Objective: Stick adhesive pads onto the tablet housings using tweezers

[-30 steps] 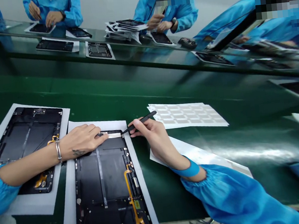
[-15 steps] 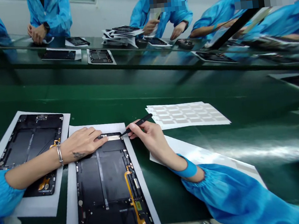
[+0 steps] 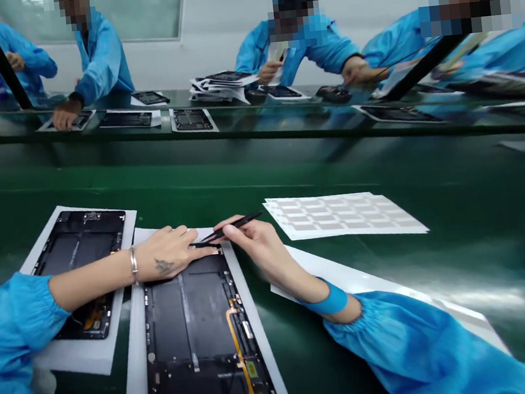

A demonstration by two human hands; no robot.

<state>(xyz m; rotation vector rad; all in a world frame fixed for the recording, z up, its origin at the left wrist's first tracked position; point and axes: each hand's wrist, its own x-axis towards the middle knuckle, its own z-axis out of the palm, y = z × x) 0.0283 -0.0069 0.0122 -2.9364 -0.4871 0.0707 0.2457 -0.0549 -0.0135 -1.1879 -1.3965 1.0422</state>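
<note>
Near the edge of the green surface [image 3: 426, 162], an open tablet housing [image 3: 186, 328] lies on white paper [image 3: 135, 370], its far end under the left hand [image 3: 168, 252], which rests flat with the fingers together. The right hand [image 3: 253, 244] pinches black tweezers [image 3: 232, 227] between thumb and fingers, their tips just beside the left fingertips. A second housing [image 3: 75, 252] lies to the left, partly under the left forearm, and a sheet of pale labels [image 3: 339, 217] lies farther off to the right.

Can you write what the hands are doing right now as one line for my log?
left hand: resting on top end of open tablet casing | right hand: holding black tweezers | nearby: white label sheet
</note>
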